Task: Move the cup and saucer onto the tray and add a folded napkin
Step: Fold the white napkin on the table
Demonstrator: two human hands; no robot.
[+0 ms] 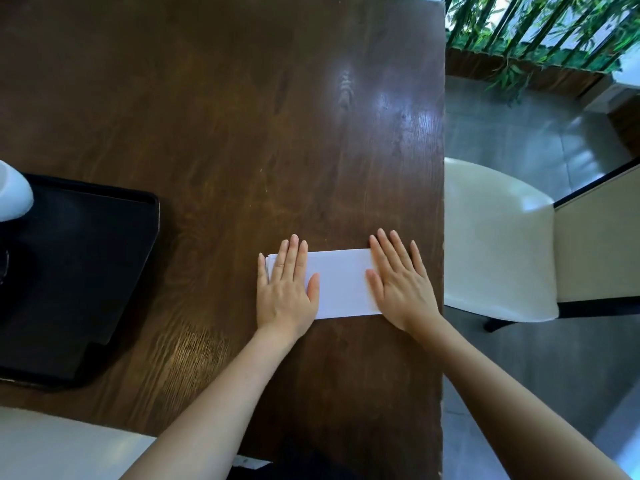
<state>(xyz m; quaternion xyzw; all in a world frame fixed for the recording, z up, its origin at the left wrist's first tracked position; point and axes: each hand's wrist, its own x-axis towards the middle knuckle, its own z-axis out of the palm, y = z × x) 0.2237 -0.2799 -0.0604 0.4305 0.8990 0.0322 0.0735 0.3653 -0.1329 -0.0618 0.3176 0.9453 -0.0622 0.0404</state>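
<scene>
The napkin [341, 284] lies flat on the table [221, 133], a white rectangle folded into a long strip with its long side running left to right. It sits close to the table's right edge, on the near half of the top. At its left end the stacked layers show as thin offset edges.

The left hand [285, 289] lies palm down on the napkin's left end, fingers straight and held together, thumb out along the paper toward the middle. It grips nothing; the hand is flat and pressing. The fingertips reach just past the napkin's far edge, onto the wood.

The right hand [401, 289] lies palm down on the napkin's right end, fingers straight and slightly spread, thumb pointing in toward the middle. It too is flat and grips nothing. Its fingertips also pass the napkin's far edge. Between the two thumbs a bare stretch of napkin shows.

The tray [86, 271], black with a raised rim, rests on the table well to the left of the napkin, apart from it, partly cut off by the picture's left edge. At the far left of the tray a white rounded thing [14, 192] shows only in part; whether it is the cup or the saucer cannot be told.

Right of the napkin, beyond the table's edge, stands a white chair [498, 244]. Farther off, past the table's far right corner, is green foliage [540, 26].
</scene>
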